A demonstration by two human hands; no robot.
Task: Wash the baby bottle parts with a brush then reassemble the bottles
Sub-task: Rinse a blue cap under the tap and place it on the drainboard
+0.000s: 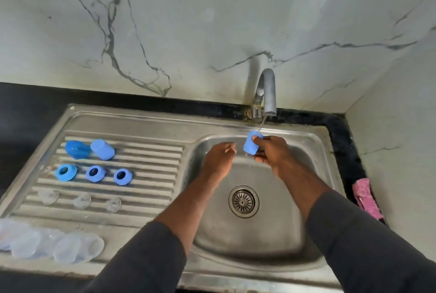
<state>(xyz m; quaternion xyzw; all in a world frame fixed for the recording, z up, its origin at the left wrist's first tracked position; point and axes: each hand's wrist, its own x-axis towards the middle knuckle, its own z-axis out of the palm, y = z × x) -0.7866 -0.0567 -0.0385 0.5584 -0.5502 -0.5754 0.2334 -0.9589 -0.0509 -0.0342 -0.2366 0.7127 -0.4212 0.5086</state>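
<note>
Over the sink basin, the right hand grips the blue cap at its 10 o'clock (long axis roughly 1-to-7) beneath the tap stream; the left hand, loosely curled and empty, sits just beside the cap's 8 o'clock.

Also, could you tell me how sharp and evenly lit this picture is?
Head view: the wide-angle lens bows the sink rim; light is soft and even, no hard glare on the steel; bottles at lower left are blurred; the cap in the right hand is legible.
</note>
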